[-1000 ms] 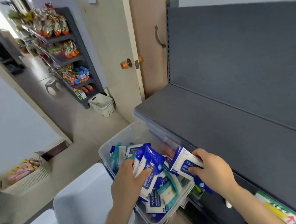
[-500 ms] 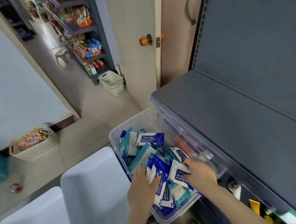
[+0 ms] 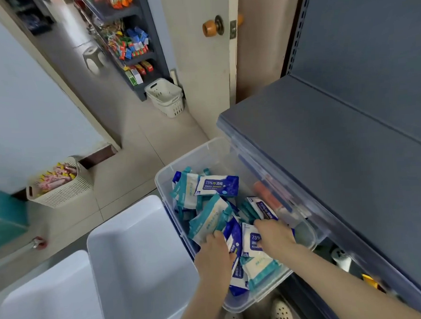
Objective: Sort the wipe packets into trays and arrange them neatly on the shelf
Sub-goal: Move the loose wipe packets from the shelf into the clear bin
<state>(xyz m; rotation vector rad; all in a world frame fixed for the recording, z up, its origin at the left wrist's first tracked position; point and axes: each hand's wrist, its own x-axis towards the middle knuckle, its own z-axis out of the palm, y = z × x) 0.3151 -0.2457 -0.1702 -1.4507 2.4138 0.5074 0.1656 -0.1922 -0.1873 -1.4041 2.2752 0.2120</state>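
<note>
A clear plastic bin [image 3: 204, 154] on the floor holds several blue wipe packets [image 3: 217, 184] and teal wipe packets [image 3: 209, 217] in a loose heap. Both hands are down in its near end. My left hand [image 3: 214, 255] grips a blue packet [image 3: 234, 239] between thumb and fingers, its fingertips against a teal one. My right hand [image 3: 274, 236] pinches a blue-and-white packet [image 3: 252, 243] lying on the pile. Two white trays [image 3: 137, 262] [image 3: 48, 312] stand left of the bin with nothing in them. The grey shelf [image 3: 340, 163] on the right is bare.
A cream basket of snacks [image 3: 58, 183] sits by the left wall beside a teal box [image 3: 3, 218]. Stacked cream baskets [image 3: 166, 98] stand near the door [image 3: 206, 61]. A stocked rack [image 3: 128, 46] and a stool [image 3: 92, 58] are farther off. My shoes [image 3: 280, 313] show below the bin.
Both hands have sunk from lifted packets down onto the pile at the bin's near end. The view has tilted down and the trays show more.
</note>
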